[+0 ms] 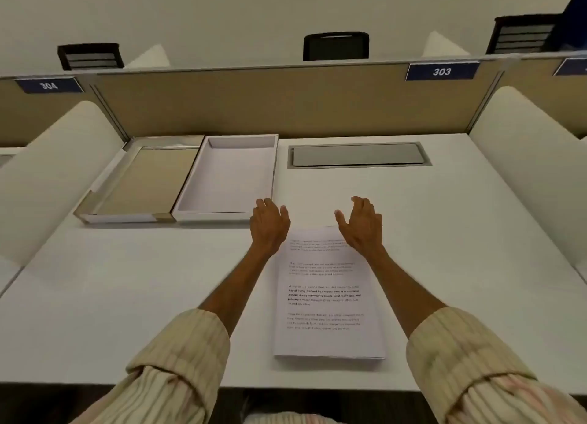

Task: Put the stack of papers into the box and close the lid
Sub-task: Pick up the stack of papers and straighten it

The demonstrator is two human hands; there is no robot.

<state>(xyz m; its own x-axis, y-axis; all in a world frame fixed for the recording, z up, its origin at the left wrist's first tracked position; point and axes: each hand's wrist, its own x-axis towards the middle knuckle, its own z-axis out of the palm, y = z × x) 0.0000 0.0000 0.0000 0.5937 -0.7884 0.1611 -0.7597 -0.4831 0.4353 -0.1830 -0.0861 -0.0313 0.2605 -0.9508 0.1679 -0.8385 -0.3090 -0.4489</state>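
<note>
On the desk (444, 233) nothing's really started yet: papers (327, 299) sit flat in front, box (227, 179) empty at back left, lid (143, 182) beside it. Left hand (269, 223) and right hand (362, 225) hover at the stack's far end, fingers loose, holding nothing.

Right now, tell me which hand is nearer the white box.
Left. The left hand is at the near right corner of the white box, about touching it; the right hand is farther right, over the papers' far edge.
</note>
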